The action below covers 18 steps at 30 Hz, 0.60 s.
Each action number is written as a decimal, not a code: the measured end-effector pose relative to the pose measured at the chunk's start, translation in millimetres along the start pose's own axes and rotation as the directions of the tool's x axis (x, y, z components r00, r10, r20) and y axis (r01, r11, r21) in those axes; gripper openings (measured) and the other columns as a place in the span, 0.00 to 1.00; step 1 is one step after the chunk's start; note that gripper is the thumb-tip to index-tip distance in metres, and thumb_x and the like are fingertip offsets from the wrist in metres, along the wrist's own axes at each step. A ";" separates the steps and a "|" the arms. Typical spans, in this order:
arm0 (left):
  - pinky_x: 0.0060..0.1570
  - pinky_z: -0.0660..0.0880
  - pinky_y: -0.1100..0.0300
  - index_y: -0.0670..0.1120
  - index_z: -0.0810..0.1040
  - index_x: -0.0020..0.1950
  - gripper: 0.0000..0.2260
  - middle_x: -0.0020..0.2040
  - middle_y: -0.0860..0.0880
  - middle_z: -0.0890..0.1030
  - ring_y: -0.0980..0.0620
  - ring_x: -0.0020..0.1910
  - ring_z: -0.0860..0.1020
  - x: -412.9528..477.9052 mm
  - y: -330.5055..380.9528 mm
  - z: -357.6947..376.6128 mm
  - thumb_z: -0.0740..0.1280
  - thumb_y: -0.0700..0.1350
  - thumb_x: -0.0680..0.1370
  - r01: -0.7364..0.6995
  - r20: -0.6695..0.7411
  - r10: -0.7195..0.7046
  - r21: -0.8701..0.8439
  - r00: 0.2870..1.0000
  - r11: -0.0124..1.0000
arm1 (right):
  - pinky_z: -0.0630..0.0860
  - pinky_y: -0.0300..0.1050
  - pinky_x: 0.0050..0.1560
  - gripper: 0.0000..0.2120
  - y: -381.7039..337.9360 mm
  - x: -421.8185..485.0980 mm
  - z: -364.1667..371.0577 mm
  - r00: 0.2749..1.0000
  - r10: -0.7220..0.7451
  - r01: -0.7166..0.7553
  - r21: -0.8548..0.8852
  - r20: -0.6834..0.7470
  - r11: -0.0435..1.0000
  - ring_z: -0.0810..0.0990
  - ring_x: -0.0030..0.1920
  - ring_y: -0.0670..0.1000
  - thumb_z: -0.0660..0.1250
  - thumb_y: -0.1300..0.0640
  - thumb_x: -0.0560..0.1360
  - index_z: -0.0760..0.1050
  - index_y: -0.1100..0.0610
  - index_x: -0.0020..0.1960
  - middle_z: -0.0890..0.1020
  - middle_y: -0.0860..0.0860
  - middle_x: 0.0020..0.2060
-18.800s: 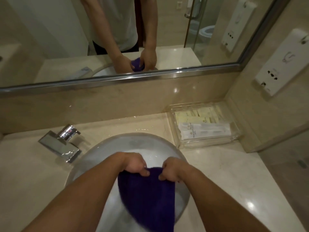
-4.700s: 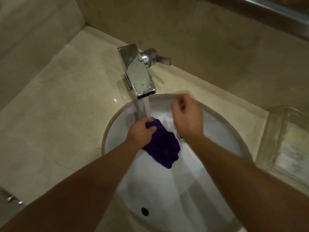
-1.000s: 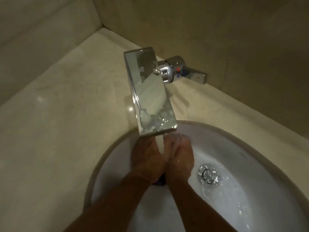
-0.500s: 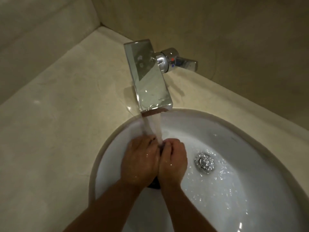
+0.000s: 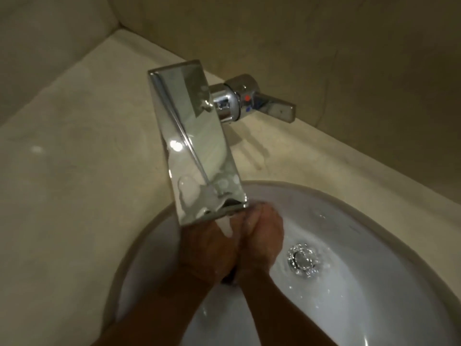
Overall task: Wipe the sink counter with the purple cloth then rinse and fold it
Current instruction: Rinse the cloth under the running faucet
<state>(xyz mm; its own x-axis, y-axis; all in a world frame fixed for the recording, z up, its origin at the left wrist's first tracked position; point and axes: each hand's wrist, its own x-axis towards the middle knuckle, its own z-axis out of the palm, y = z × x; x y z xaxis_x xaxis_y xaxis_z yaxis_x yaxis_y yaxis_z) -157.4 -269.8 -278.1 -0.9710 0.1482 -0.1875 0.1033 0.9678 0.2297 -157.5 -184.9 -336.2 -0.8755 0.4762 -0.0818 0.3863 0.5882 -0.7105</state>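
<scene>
Purple cloth (image 5: pixel 230 277), barely showing, clenched between left grip (image 5: pixel 209 245) and right grip (image 5: pixel 263 242) under running chrome faucet (image 5: pixel 197 146); rinse step in hand, wringing out likely comes next

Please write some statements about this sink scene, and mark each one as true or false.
1. The left hand and the right hand are pressed together just below the faucet spout. True.
2. The drain lies to the left of both hands. False: the drain lies to their right, in the basin.
3. Water is running into the basin. True.
4. The purple cloth hangs over the faucet. False: only a dark bit of the purple cloth shows, between the two hands.
5. The faucet handle sticks out to the right of the spout. True.
</scene>
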 end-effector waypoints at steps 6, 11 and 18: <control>0.63 0.68 0.50 0.53 0.77 0.54 0.17 0.56 0.48 0.78 0.46 0.58 0.76 -17.5 13.5 -27.4 0.51 0.56 0.78 0.038 -0.026 -0.037 0.022 0.999 0.999 | 0.69 0.28 0.45 0.09 -23.1 -10.0 -20.0 0.999 0.037 -0.040 0.411 0.017 0.911 0.76 0.41 0.36 0.60 0.57 0.82 0.76 0.55 0.46 0.77 0.43 0.38; 0.51 0.69 0.52 0.49 0.77 0.42 0.12 0.40 0.49 0.78 0.51 0.43 0.75 -34.2 15.6 -62.6 0.58 0.52 0.80 -0.272 -0.290 0.207 -0.205 0.934 0.940 | 0.70 0.27 0.41 0.05 -29.8 -28.1 -24.3 0.991 -0.136 0.125 0.424 -0.004 0.897 0.77 0.44 0.38 0.61 0.62 0.81 0.75 0.56 0.49 0.74 0.42 0.39; 0.49 0.73 0.45 0.47 0.78 0.50 0.10 0.46 0.44 0.81 0.42 0.46 0.78 -31.4 4.6 -9.2 0.60 0.49 0.77 -0.190 0.093 0.168 0.336 0.981 0.923 | 0.80 0.46 0.39 0.07 8.3 -36.7 -13.1 0.990 -0.070 0.087 -0.137 0.125 0.987 0.81 0.38 0.48 0.64 0.44 0.78 0.76 0.46 0.46 0.81 0.44 0.37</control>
<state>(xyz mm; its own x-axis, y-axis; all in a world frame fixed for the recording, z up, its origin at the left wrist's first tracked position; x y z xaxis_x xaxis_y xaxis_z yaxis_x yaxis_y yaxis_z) -128.4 -271.9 -262.4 -0.9156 0.3272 -0.2337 0.3521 0.9331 -0.0730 -118.3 -188.9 -330.0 -0.9298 0.3486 -0.1183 0.3447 0.7113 -0.6126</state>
